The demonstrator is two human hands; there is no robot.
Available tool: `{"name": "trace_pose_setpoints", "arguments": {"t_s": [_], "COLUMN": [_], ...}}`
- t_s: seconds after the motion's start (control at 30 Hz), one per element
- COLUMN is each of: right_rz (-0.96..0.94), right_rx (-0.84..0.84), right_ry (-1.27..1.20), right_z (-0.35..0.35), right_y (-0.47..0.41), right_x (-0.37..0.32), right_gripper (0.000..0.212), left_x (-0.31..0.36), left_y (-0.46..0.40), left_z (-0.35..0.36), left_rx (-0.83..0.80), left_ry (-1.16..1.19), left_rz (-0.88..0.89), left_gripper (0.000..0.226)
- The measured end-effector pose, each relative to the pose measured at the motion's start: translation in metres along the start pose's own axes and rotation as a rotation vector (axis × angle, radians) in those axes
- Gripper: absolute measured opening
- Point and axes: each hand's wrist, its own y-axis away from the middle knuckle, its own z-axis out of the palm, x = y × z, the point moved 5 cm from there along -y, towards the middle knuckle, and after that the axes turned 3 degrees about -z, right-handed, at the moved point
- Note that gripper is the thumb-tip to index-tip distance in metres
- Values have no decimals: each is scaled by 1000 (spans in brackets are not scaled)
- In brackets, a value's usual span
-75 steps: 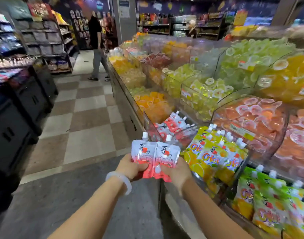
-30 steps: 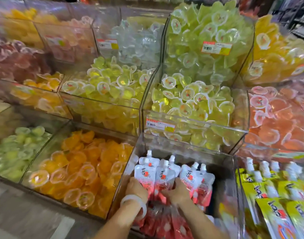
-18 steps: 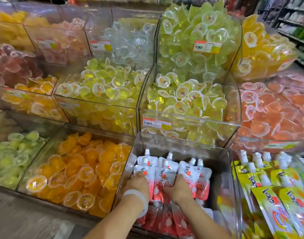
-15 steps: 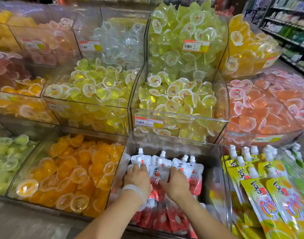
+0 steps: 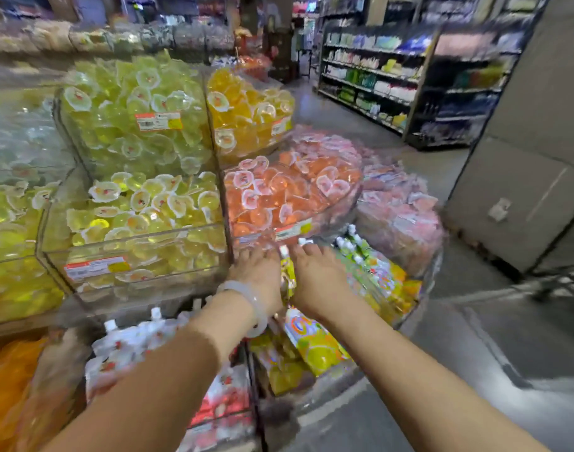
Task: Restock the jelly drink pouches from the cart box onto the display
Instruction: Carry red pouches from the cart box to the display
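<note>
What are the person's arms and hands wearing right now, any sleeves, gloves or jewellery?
Both forearms are bare up to the frame edge, with no sleeves in view. The left hand and right hand wear no gloves. A pale, translucent white bangle circles the left wrist. The right wrist carries nothing. No rings can be made out through the blur.

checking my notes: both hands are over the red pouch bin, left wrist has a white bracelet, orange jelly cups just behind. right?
Not quite. The head view shows the left hand and right hand over the yellow pouches, not the red pouch bin, which lies to their left. The white bracelet and the orange jelly cups behind are correct.
</note>
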Motion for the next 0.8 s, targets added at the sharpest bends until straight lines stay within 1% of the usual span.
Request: {"name": "trace_pose_setpoints", "arguments": {"t_s": [0.1, 0.27, 0.37, 0.43, 0.57, 0.7, 0.8], "right_rz": [130, 408, 561, 659, 835, 967, 1020], "right_rx": [-8, -76, -104, -133, -164, -183, -178], "right_ry": [6, 28, 32, 17, -10, -28, -34], "right_z": [-14, -31, -39, -43, -47, -46, -46], "right_y": [44, 135, 190, 222, 274, 303, 305], "right_x": [81, 215, 284, 323, 395, 461, 516], "right_gripper": [60, 50, 46, 49, 63, 58, 61], "left_x": [89, 244, 327, 375, 465, 545, 602], "left_y": [6, 17, 31, 40, 47, 39, 18], "left_z": [8, 29, 47, 58, 76, 91, 97], "left_rx": [-26, -18, -52, -91, -161, -171, -184], "left_ry": [-34, -41, -90, -118, -127, -158, -165], "left_rz": [117, 347, 462, 517, 623, 737, 802], "left_gripper": [55, 50, 56, 59, 55, 58, 56]}}
